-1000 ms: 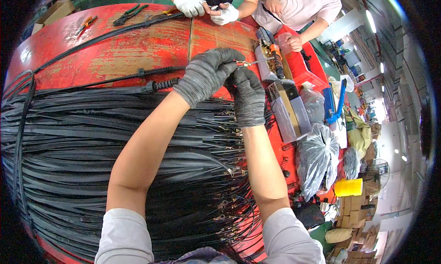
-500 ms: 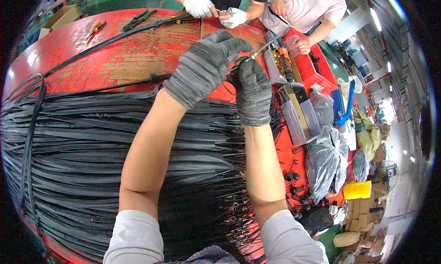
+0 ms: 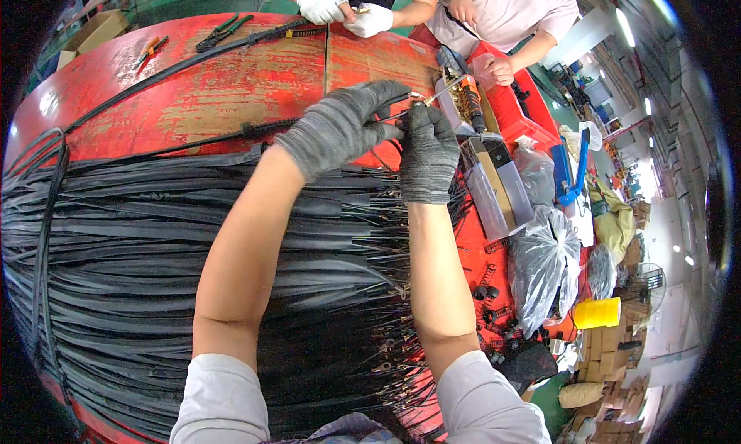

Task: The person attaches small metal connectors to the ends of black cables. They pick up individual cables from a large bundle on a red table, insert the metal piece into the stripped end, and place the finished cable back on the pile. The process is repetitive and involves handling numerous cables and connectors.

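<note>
Cable (image 3: 401,113) unchanged; both hands (image 3: 386,131) still pinch it.

Red worktable (image 3: 231,81), pliers (image 3: 220,32), cardboard box (image 3: 93,33), yellow tape roll (image 3: 596,313), grey plastic bags (image 3: 544,266), blue tool (image 3: 573,170)

So the bench (image 3: 231,81) carries a big bundle of cables (image 3: 154,274) across the near half, from 9 o'clock toward the middle. Both hands meet just past the bundle's far edge, left hand (image 3: 340,127) right beside the right hand (image 3: 427,154). An open tray (image 3: 494,189) sits at their 4 o'clock, plastic bags (image 3: 548,266) nearer still. Pliers (image 3: 220,31) lie far off at 11 o'clock, and a co-worker's gloved hands (image 3: 343,8) work at 12.
</note>
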`<state>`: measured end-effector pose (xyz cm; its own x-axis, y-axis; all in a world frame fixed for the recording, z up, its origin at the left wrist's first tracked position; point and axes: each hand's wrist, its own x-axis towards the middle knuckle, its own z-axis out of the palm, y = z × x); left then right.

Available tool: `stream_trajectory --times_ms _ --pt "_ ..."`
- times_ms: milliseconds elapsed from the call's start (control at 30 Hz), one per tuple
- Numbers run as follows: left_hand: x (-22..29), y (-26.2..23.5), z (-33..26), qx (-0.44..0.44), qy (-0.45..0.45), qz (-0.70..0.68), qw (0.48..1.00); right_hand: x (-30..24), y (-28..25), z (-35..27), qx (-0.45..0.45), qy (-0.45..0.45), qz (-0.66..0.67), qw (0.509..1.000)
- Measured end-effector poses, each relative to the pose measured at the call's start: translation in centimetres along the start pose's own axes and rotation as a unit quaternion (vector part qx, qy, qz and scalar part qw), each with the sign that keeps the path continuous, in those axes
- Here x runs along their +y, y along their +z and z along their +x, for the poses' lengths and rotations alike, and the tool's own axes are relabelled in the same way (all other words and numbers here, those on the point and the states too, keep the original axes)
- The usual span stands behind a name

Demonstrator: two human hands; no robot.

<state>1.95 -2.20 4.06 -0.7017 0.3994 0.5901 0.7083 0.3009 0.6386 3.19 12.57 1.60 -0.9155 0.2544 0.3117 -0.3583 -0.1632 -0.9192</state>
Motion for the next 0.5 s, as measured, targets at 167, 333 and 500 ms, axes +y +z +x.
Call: stream_trajectory --times_ms 167,333,500 --pt "-1.3 1.4 0.4 -0.007 0.014 0.007 1.0 1.7 -2.1 1.7 -0.155 -0.027 0.084 0.984" --pt "-0.4 1.1 0.2 -0.08 -0.019 0.017 0.996 1.7 -3.6 1.3 -0.18 0.038 0.108 0.977" --pt "-0.8 1.9 -0.1 -0.104 -0.034 0.106 0.988 3.3 -4.7 1.5 -0.187 0.022 0.086 0.978"
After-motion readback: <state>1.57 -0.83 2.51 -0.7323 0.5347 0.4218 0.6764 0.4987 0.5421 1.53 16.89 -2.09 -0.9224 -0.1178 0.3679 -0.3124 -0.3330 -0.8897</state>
